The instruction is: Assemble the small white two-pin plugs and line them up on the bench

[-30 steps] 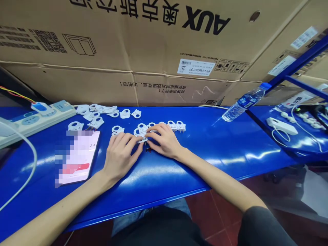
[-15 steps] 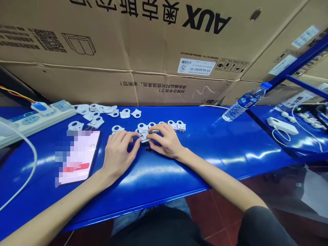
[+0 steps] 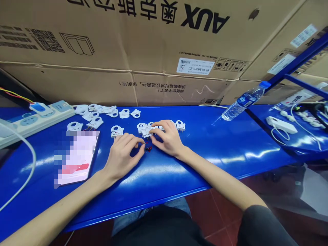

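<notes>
Still gripping one white plug [image 3: 148,133] with the fingertips of the right hand [image 3: 169,138], at the near side of the other white plugs [image 3: 180,126] on the blue table [image 3: 179,181]. Now keeping the left hand [image 3: 123,152] apart from this plug, after having it just beside half a second ago, and bringing thumb and forefinger almost together near small red-and-black parts [image 3: 148,149]. Not being able to tell whether pinching anything there.
</notes>
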`<state>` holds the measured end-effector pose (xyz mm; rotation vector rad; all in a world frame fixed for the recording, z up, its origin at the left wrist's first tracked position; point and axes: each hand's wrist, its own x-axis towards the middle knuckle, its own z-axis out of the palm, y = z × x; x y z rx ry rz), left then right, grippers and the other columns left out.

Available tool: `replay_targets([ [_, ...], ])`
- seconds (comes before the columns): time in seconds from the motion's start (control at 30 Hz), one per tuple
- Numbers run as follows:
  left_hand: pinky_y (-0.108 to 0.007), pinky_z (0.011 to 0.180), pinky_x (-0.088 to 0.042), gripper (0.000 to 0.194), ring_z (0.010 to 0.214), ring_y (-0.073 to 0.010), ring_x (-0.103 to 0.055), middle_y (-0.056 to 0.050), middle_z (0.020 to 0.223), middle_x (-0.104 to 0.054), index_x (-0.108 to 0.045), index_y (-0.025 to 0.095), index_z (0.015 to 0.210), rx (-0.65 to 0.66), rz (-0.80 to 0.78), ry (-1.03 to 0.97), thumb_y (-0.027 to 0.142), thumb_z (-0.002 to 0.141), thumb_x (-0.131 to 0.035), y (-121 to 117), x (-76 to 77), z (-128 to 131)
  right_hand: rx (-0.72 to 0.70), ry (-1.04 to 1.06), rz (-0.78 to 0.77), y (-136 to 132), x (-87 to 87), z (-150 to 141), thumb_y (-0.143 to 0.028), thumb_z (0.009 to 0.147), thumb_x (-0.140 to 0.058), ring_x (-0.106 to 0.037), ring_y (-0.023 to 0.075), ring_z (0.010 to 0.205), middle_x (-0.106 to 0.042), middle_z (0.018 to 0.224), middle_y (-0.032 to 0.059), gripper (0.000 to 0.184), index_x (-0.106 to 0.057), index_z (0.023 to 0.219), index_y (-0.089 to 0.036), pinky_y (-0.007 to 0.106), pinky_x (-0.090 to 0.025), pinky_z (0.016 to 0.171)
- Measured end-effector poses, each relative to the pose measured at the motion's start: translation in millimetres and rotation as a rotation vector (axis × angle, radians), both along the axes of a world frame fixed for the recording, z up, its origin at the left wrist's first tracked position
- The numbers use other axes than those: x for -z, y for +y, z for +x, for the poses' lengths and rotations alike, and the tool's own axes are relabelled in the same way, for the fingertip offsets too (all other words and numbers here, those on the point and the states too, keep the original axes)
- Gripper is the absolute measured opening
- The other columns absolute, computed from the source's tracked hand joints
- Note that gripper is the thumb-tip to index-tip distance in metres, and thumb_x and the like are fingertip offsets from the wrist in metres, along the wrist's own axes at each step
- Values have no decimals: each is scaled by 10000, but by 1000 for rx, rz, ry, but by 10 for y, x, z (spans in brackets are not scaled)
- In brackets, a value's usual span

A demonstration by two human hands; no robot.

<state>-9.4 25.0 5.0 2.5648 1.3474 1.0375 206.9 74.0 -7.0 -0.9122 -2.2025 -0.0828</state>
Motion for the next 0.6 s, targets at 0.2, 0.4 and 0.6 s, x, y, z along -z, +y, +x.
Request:
replay_targets([
  [0.2, -368, 780, -406, 167, 824, -195, -586, -21, 857, -685, -687, 217, 966, 62, -65, 83, 255, 1006, -529, -22, 9, 31, 32, 31, -82, -5, -6, 1, -244, 985, -624, -581, 245, 1154, -699, 1216, 87, 98, -707, 1034, -226, 414, -460, 987],
  [0.4, -354, 767, -416, 186, 767, -181, -568, -14, 776, -632, -670, 200, 957, -21, -70, 1, 294, 1019, -521, 4, 10, -7, -9, 23, -81, -21, 3, -13, -247, 985, -626, -582, 249, 1159, -701, 1215, 83, 104, -707, 1049, -240, 425, -460, 989],
  [0.6, -350, 767, -422, 162, 732, -169, -556, -2, 748, -606, -660, 188, 919, -14, -41, -17, 257, 1013, -547, 20, 18, -24, -20, 42, -53, -30, 4, -20, -259, 993, -617, -593, 241, 1137, -713, 1195, 75, 106, -711, 1036, -241, 413, -471, 964],
])
